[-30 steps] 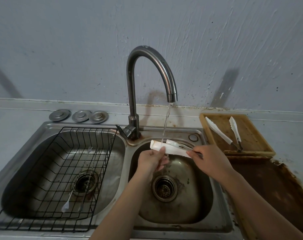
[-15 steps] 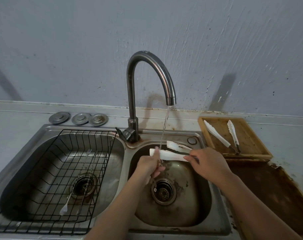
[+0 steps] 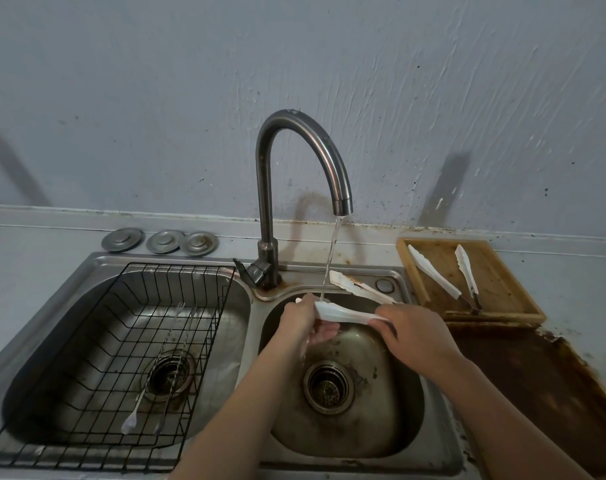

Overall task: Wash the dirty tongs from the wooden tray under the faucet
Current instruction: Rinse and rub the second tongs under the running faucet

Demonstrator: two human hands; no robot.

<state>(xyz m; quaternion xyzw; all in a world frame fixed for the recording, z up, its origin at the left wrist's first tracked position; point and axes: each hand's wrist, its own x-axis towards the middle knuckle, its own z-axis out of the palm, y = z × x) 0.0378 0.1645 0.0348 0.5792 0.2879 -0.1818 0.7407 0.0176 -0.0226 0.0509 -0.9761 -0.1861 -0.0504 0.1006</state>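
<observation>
White plastic tongs (image 3: 343, 313) with brown stains are spread open over the right sink basin (image 3: 409, 410), under the water stream from the curved faucet (image 3: 315, 150). My right hand (image 3: 415, 334) grips their hinge end. My left hand (image 3: 305, 322) is closed around the tip of the near arm, where the water lands. The far arm points back-left, free. A second pair of white tongs (image 3: 436, 273) lies in the wooden tray (image 3: 502, 315) at the right.
A black wire rack (image 3: 86, 358) sits in the left basin with thin utensils in it. Three metal drain covers (image 3: 161, 240) lie on the ledge behind. A stained brown board (image 3: 537, 393) lies on the counter in front of the tray.
The tongs' arms have spread further apart. My left hand has slid along the near arm toward its tip, under the stream. The view has shifted slightly.
</observation>
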